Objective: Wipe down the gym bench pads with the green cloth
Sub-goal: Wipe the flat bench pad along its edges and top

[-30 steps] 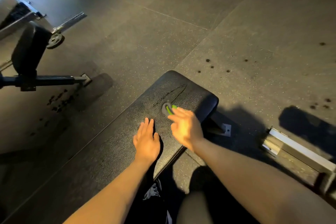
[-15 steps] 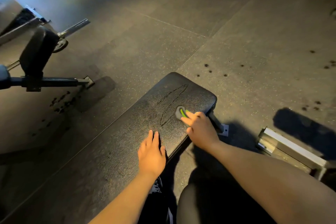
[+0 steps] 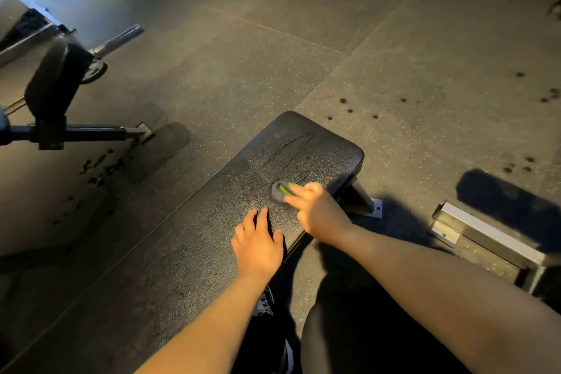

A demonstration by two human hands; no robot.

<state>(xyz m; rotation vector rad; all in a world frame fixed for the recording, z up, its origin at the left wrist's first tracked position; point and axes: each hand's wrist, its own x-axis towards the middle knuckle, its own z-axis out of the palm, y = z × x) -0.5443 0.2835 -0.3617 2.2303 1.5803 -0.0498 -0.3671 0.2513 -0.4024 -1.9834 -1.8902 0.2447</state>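
Most of the bench pad seems unwiped; the right hand presses the green cloth under straight fingers, while the left hand lies flat.

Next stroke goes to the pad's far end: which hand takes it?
Right. The right hand is on the green cloth, nearer the far end of the bench pad; the left hand lies flat farther back, holding nothing.

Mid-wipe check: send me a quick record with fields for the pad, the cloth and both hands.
pad: black, textured, with dark streaks near its far end
cloth: green and grey, lying on the pad just short of the streaks
right hand: presses the cloth onto the pad; blurred
left hand: flat on the pad, nearer than the cloth, not touching it
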